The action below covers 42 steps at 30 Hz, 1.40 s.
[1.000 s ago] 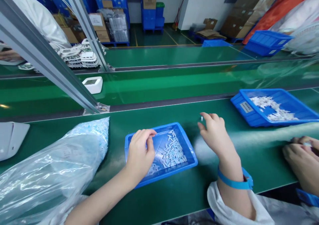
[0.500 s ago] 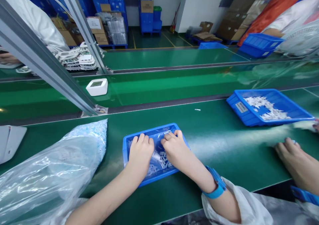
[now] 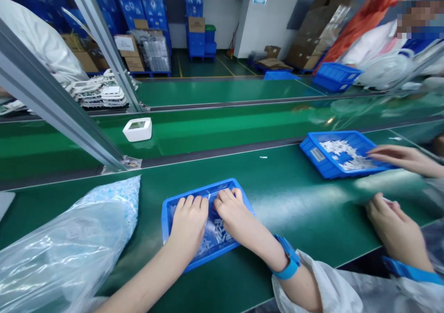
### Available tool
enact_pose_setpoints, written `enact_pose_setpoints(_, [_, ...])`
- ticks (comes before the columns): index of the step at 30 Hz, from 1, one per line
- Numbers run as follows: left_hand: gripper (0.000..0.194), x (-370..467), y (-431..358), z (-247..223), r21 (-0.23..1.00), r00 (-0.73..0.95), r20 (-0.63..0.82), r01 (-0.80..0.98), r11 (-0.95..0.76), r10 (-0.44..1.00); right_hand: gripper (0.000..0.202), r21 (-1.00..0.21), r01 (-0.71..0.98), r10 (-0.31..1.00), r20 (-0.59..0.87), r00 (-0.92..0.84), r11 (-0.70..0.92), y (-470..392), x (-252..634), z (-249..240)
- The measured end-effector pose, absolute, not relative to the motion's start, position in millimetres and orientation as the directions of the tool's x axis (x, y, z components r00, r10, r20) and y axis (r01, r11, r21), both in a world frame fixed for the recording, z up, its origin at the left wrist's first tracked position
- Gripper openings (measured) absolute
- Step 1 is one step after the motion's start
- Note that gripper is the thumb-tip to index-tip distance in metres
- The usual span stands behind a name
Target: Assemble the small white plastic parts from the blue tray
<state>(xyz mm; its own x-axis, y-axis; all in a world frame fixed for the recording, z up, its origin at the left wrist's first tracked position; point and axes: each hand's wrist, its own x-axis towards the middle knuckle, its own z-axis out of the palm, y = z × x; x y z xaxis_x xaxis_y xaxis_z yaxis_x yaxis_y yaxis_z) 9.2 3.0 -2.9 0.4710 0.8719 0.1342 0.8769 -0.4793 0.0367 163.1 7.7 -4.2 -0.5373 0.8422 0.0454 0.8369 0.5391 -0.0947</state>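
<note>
In the head view, a blue plastic bin (image 3: 165, 225) lies on the green table in front of me, with small white plastic pieces (image 3: 219, 232) scattered over its floor. My left hand (image 3: 190, 218) is over the left half of the bin, fingers curled inward. Close beside it, my right hand (image 3: 233, 210) has its fingers bent and pinched, with a blue wristband (image 3: 287, 260) on that wrist. A thin pale sliver shows between the two hands, but what the fingertips hold is hidden behind the knuckles.
On the left lies a clear plastic bag (image 3: 100, 220) of tiny pale pieces. A white device with a screen (image 3: 138, 130) sits on the conveyor belt. At right, a co-worker's hands (image 3: 395, 225) work by another blue bin (image 3: 321, 165) of white pieces. A metal post (image 3: 65, 95) slants at left.
The view has shifted, so most things sit slightly lower and further left. My hands stay curled over the bin. The co-worker's other hand has come in over the second bin.
</note>
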Motion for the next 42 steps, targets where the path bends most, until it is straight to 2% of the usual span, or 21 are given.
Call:
enact_pose_setpoints(2, [0.027,6,1,-7,0.148,0.485,0.294,0.828,-0.541,0.823,0.024,-0.133,0.829,0.84,0.053,-0.541,0.543,7,163,1])
enact_pose_setpoints(4, [0.022,4,0,-9,0.296,0.426,0.415,0.772,-0.562,0.804,0.024,-0.212,0.817,0.841,0.055,-0.538,0.536,8,165,8])
enact_pose_setpoints(7, [0.019,3,-3,-7,0.542,0.254,0.467,0.675,-0.501,0.847,0.019,-0.434,0.733,0.842,0.13,-0.524,0.523,11,168,21])
enact_pose_setpoints(10, [0.014,4,-3,3,0.797,0.093,0.303,0.521,-0.306,0.948,0.015,-0.619,0.598,0.849,0.248,-0.466,0.509,16,168,32])
enact_pose_setpoints(13, [0.022,7,-1,14,0.97,0.063,0.043,0.236,-0.057,0.997,0.013,-0.79,0.447,0.892,0.267,-0.366,0.42,22,161,31])
enact_pose_setpoints(16, [0.028,12,4,16,0.995,0.09,-0.1,-0.009,0.101,0.991,0.009,-0.968,0.143,0.962,0.176,-0.209,0.208,27,151,15])
enact_pose_setpoints(18, [0.032,14,5,10,0.986,0.123,-0.13,-0.085,0.141,0.984,0.013,-0.996,-0.047,0.99,0.081,-0.117,0.076,28,147,4])
enact_pose_setpoints(20, [0.038,14,5,2,0.983,0.178,-0.142,-0.091,0.16,0.974,0.021,-0.991,-0.134,0.996,0.02,-0.09,0.007,27,145,-1])
enact_pose_setpoints(24, [0.048,13,2,-9,0.985,0.2,-0.145,-0.063,0.161,0.969,0.033,-0.988,-0.153,0.988,0.035,-0.153,0.011,21,149,3])
enact_pose_setpoints(28, [0.052,12,1,-7,0.985,0.181,-0.135,-0.085,0.152,0.974,0.026,-0.983,-0.161,0.977,0.113,-0.178,0.085,12,150,7])
enact_pose_setpoints(32, [0.05,12,0,-2,0.982,0.205,-0.131,-0.104,0.154,0.97,0.026,-0.978,-0.173,0.958,0.153,-0.244,0.112,6,149,5])
enact_pose_setpoints(37, [0.044,11,0,1,0.98,0.235,-0.099,-0.143,0.135,0.967,0.031,-0.978,-0.186,0.951,0.143,-0.275,0.093,6,149,4])
enact_pose_setpoints(42, [0.044,11,0,1,0.99,0.221,-0.068,-0.107,0.094,0.973,0.036,-0.985,-0.155,0.947,0.122,-0.298,0.078,6,148,8])
